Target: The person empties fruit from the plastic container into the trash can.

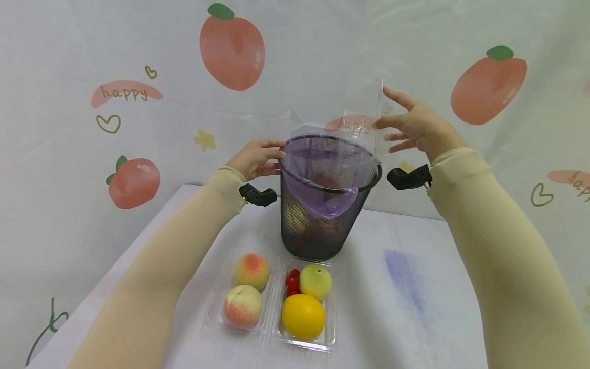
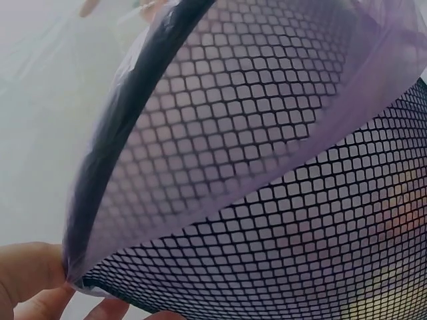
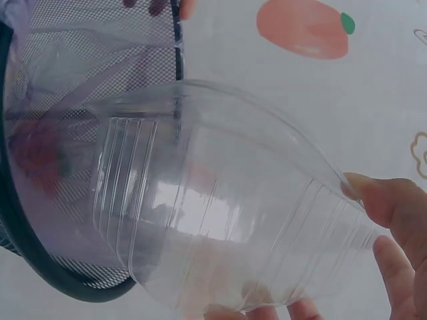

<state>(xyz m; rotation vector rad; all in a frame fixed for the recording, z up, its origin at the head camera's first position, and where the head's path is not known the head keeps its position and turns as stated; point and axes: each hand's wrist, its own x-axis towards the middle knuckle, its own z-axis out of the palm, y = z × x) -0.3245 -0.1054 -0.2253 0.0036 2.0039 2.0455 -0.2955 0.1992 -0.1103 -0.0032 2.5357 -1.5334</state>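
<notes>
My left hand grips the rim of a black mesh wastebasket at its left side; in the left wrist view the thumb lies against the rim. A thin purple bag lines the basket and folds over its front edge. Over the basket's right side, my right hand holds a clear, ribbed plastic container by its edge, tilted on its side. In the right wrist view, thumb and fingers pinch that edge, and the container's far end overlaps the basket opening. I see nothing inside the container.
In front of the basket, a clear two-part plastic tray holds two peaches, red cherries, a yellow-green round fruit and an orange-yellow fruit. A fruit-printed white cloth hangs behind the table.
</notes>
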